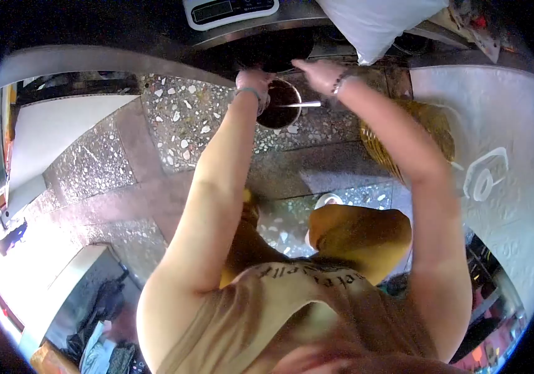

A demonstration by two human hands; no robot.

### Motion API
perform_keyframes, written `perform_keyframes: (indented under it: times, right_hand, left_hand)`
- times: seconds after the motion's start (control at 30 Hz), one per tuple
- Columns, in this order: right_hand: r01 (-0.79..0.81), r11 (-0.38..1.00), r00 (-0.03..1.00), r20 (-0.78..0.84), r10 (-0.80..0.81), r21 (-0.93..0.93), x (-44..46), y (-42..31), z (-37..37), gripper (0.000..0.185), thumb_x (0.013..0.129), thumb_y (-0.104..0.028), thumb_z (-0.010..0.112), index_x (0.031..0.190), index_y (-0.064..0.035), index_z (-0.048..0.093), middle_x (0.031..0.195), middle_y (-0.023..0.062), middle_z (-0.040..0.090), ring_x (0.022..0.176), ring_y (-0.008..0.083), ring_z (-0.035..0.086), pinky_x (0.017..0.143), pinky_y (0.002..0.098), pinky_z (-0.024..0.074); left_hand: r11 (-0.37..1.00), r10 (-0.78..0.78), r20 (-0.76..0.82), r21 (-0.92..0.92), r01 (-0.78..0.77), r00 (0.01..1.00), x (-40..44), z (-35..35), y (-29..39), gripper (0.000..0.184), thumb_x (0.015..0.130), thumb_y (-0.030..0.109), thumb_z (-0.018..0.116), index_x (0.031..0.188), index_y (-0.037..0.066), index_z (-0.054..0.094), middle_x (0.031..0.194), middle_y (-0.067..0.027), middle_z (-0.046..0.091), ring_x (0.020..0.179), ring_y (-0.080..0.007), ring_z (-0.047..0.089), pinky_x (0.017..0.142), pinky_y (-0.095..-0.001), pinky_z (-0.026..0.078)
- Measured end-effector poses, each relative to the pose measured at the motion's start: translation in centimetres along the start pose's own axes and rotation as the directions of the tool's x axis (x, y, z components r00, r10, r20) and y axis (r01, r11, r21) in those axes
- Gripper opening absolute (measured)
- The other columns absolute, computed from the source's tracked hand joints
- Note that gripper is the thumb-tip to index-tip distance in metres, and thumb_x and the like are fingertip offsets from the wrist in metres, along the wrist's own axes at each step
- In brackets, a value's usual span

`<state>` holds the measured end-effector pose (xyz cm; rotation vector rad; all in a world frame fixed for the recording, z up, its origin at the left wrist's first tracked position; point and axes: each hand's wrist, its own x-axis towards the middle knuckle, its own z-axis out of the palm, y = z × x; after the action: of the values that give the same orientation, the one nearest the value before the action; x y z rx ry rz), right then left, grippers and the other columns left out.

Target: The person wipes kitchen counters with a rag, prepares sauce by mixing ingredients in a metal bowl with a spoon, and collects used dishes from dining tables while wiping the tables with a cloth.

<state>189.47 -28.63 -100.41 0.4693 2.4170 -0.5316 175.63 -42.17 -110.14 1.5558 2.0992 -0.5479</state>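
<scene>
Both my arms reach forward, low under the edge of a metal counter. My left hand [253,81] looks closed beside a round bowl [300,93] of dark contents; its fingertips are lost in shadow. A spoon with a pale handle [307,105] rests in the bowl and sticks out over its right rim. My right hand [320,76], wearing a dark beaded bracelet, is right of the bowl with its fingers pointing left and bent together. Between the hands is a very dark shape [279,53], too dim to name; both hands appear to be at its edges.
A white digital scale [229,11] sits on the counter above. A white sack [382,25] hangs over the counter edge at upper right. A yellow-brown woven basket [426,128] stands under my right forearm, near a pale panel [497,143]. Stone-chip tiles [182,124] cover the floor.
</scene>
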Motion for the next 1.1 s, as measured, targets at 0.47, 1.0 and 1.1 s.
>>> perform_keyframes:
  times: [0.47, 1.0, 1.1]
  right_hand:
    - [-0.088, 0.932, 0.983, -0.185, 0.024, -0.352, 6.7, 1.3, -1.6, 0.042, 0.099, -0.029, 0.024, 0.139, -0.0222, 0.035, 0.13, 0.0196, 0.05, 0.11, 0.0334, 0.056, 0.095, 0.0423, 0.0445]
    - [0.03, 0.824, 0.992, 0.118, 0.045, -0.566, 4.1, 5.9, 0.6, 0.04, 0.078, -0.025, 0.067, 0.113, -0.0087, 0.062, 0.112, 0.0018, 0.064, 0.112, 0.0173, 0.053, 0.107, 0.0273, 0.0254]
    - [-0.074, 0.948, 0.97, -0.199, 0.141, 0.308, 2.8, 4.4, 0.0, 0.043, 0.079, -0.032, 0.066, 0.115, -0.0089, 0.061, 0.107, 0.0044, 0.064, 0.105, 0.0195, 0.056, 0.097, 0.0329, 0.0341]
  left_hand:
    - [0.998, -0.017, -0.179, -0.06, 0.006, 0.984, -1.3, 1.4, -0.1, 0.047, 0.095, 0.032, 0.037, 0.139, 0.016, 0.037, 0.131, -0.0085, 0.05, 0.122, -0.0269, 0.047, 0.097, -0.0371, 0.04]
    - [0.995, -0.074, 0.148, 0.074, 0.063, 0.986, -2.5, -2.5, 0.8, 0.046, 0.098, 0.042, 0.024, 0.138, 0.025, 0.039, 0.146, -0.002, 0.034, 0.137, -0.0183, 0.026, 0.109, -0.036, 0.025]
    - [0.992, -0.124, 0.021, 0.015, 0.124, 0.992, -0.7, 0.3, 0.4, 0.042, 0.098, 0.038, 0.026, 0.136, 0.031, 0.042, 0.145, -0.0032, 0.036, 0.134, -0.0191, 0.031, 0.107, -0.0353, 0.027]
